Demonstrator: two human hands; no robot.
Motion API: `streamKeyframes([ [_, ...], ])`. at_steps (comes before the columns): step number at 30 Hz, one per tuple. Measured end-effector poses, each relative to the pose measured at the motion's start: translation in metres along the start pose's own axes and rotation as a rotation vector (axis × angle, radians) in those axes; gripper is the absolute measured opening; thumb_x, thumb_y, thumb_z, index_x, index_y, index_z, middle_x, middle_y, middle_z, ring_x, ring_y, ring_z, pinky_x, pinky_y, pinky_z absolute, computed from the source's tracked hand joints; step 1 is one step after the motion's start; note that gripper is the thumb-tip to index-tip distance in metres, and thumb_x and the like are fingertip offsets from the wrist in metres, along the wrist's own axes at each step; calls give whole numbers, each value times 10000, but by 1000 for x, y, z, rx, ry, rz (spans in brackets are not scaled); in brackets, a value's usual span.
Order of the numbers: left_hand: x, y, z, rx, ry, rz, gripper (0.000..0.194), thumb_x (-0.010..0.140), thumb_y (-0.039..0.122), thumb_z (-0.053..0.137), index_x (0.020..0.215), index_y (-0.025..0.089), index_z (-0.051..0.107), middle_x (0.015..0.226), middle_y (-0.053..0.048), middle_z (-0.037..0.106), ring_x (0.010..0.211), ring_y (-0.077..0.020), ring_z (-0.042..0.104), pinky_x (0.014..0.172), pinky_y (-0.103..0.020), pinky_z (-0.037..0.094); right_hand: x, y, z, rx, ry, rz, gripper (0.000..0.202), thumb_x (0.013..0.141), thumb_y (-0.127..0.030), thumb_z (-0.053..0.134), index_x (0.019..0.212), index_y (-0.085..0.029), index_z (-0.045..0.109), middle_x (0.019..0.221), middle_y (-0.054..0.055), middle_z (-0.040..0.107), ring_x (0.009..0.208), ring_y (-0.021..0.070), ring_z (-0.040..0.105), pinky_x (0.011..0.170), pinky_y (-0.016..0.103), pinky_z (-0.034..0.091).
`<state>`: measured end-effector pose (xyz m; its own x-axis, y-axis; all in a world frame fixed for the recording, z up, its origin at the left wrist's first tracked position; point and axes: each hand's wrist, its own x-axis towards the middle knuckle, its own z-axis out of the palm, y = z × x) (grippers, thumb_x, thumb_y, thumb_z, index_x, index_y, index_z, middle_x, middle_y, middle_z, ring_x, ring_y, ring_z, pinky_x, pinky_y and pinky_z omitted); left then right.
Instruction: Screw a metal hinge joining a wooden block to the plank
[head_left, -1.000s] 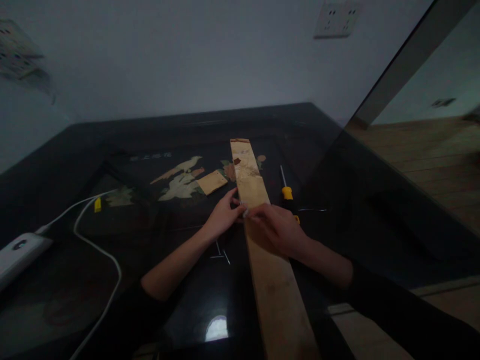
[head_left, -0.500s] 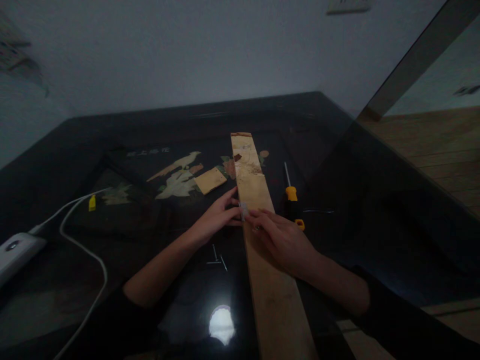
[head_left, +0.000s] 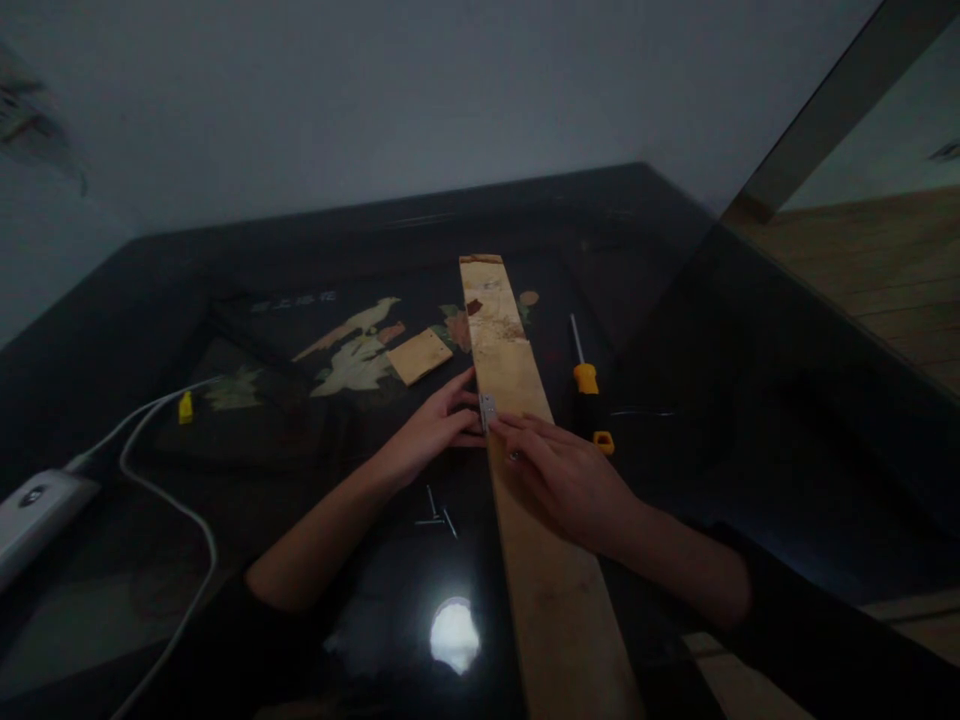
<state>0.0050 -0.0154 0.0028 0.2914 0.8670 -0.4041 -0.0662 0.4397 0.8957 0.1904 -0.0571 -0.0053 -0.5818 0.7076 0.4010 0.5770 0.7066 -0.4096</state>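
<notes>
A long wooden board [head_left: 551, 590] runs away from me across the dark table. On its left edge lies a small metal hinge [head_left: 487, 408] with holes in it. From the left, my left hand [head_left: 433, 430] reaches the board's edge, its thumb and fingers closed at the hinge. My right hand [head_left: 574, 475] rests over the board, fingertips pressed on the hinge's near right side. Under its curled fingers shows a tiny shiny piece, too small to name. Several screws [head_left: 439, 518] lie left of the board. To the right lies a yellow and black screwdriver [head_left: 586, 378].
A small square wooden piece [head_left: 420, 356] lies left of the board's far part. At the left are a white power strip [head_left: 45, 510], a white cable [head_left: 199, 520] and a yellow tag [head_left: 185, 407]. A thin wire-like strand [head_left: 643, 413] lies beyond the screwdriver. A wall stands behind the table.
The view has shifted slightly. Both hands stay at the hinge with hardly any movement, and more of the hinge shows beside the right fingertips.
</notes>
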Motion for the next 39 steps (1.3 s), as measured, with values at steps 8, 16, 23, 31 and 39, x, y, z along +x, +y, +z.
streamKeyframes([
  [8,1,0,6,58,100,7,659,788,137,631,1391,190,373,941,-52,589,738,-131,631,644,-257,559,2,-1,-5,58,-7,10,255,924,-178,380,1088,-158,575,1205,127,639,1172,196,578,950,395,527],
  [16,1,-1,9,74,120,19,642,775,104,633,1366,178,394,938,-54,582,747,-136,627,611,-241,552,5,-1,-10,153,19,24,189,901,-181,433,1012,-178,586,1158,108,660,1134,192,594,931,378,517],
  [23,0,1,8,57,75,10,611,775,110,641,1342,178,424,886,-30,580,752,-125,621,630,-232,543,28,14,-24,432,175,331,53,807,-209,597,817,-178,639,784,22,681,730,127,641,667,248,519],
  [31,0,-3,8,4,55,54,588,750,151,690,1292,188,467,867,-22,591,745,-124,623,637,-243,538,68,25,-6,508,113,402,85,738,-115,610,783,-156,669,716,16,694,660,117,649,607,231,507],
  [39,1,-4,7,9,49,52,509,758,138,672,1240,166,510,892,-34,603,731,-121,619,616,-234,524,61,26,-2,422,66,369,96,753,-116,603,796,-166,673,726,11,697,673,115,644,620,230,478],
])
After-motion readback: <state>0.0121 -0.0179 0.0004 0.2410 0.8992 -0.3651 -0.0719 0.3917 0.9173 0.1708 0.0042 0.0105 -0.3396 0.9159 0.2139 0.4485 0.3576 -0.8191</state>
